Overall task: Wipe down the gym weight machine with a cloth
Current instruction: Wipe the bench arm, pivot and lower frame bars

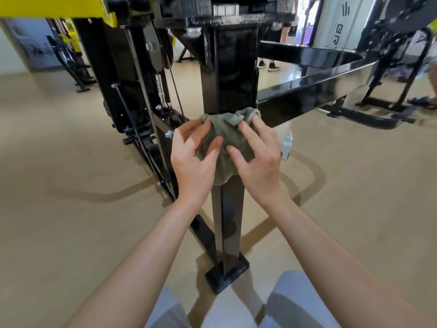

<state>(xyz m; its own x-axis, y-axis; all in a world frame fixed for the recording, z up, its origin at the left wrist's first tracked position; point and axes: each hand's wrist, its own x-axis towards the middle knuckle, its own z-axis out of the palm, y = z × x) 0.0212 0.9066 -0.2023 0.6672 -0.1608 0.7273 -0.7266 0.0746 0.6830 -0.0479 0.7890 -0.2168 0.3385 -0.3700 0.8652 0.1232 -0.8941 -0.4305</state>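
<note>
Grey shorts (298,300) over both knees lay nearest the camera, one knee either side of the black post (229,221). Post upright on a flat foot plate (214,279) resting on the tan floor (71,209). Partway up the post, the green cloth (227,136) was bunched against the front face, covering its full width. Left hand (194,159) gripped the cloth's left side, with the fingers curled into the fabric and the thumb laid across the front. Right hand (258,155) gripped the right side likewise, fingertips tucked into folds at the top edge. Both forearms bare.

Just right of the post, behind the right hand, stood a white spray bottle (286,147), upright and partly hidden. Above the cloth, a glossy black beam (314,84) ran from the post's right side, off to the right and away. Left of the post were a black pulley disc (153,50) with cable and angled frame bars. Well beyond the post, another person's shoes (269,66) were on the floor. A yellow panel (47,5) sat high to the post's left.
</note>
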